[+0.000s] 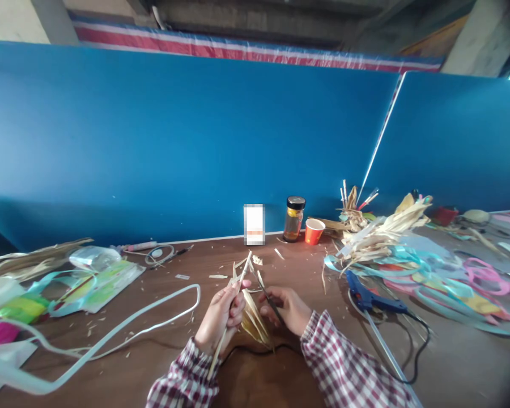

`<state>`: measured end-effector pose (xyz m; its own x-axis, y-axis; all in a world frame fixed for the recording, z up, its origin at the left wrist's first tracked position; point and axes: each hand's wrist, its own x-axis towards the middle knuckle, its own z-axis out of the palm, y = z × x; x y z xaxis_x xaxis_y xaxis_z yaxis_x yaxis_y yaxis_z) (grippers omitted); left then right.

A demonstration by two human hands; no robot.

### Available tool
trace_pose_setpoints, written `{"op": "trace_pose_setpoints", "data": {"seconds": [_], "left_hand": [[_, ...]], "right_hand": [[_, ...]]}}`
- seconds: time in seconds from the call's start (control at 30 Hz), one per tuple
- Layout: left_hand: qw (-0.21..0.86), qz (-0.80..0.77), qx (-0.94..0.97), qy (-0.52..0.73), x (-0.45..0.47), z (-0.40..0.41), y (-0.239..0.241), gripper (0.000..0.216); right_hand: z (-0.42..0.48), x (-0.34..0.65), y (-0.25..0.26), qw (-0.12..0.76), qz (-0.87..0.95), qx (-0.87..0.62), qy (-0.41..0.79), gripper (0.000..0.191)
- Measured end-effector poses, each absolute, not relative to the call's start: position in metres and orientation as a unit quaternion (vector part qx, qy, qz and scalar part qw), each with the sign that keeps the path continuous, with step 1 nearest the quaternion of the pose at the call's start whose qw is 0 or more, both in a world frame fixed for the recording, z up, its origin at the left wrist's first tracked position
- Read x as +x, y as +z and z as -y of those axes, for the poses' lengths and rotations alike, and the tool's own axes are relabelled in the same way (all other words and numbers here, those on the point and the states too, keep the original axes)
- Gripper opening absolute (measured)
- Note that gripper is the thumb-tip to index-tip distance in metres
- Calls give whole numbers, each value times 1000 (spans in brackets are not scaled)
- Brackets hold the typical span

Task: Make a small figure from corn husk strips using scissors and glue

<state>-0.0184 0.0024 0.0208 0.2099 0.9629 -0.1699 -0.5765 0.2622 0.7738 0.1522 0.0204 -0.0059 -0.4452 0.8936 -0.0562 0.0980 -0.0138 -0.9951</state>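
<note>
My left hand is closed around a thin pale stick, whose upper end points up and whose lower end runs down past the wrist. My right hand is closed on a slim dark tool; its exact kind is unclear. The tool's upper end slants toward the stick's top, and I cannot tell whether they touch. Between and below my hands lies a bundle of dry, straw-coloured husk strips. Small pale scraps are scattered on the brown table in front.
A blue glue gun with a black cord lies at right, near husks, ribbons and pink scissors. A lidded jar and red paper cup stand at the back. White tubing loops at left. A blue partition rises behind.
</note>
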Motion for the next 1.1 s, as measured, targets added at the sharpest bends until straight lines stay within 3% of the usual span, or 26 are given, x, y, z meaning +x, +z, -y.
{"op": "trace_pose_setpoints", "data": {"seconds": [0.13, 0.23, 0.3, 0.8, 1.1], "left_hand": [[720, -343, 282, 533, -18, -3, 19, 27], [724, -327, 281, 539, -16, -3, 16, 25], [721, -329, 278, 543, -15, -3, 15, 25], [608, -490, 421, 462, -5, 4, 12, 37], [518, -516, 483, 481, -11, -1, 6, 30]], "right_hand": [[-21, 154, -8, 372, 701, -459, 399, 30], [-19, 153, -7, 330, 750, -532, 213, 21], [-17, 152, -5, 302, 755, -560, 158, 19], [-15, 157, 6, 192, 805, -561, 15, 28], [-19, 153, 9, 123, 826, -546, -62, 16]]}}
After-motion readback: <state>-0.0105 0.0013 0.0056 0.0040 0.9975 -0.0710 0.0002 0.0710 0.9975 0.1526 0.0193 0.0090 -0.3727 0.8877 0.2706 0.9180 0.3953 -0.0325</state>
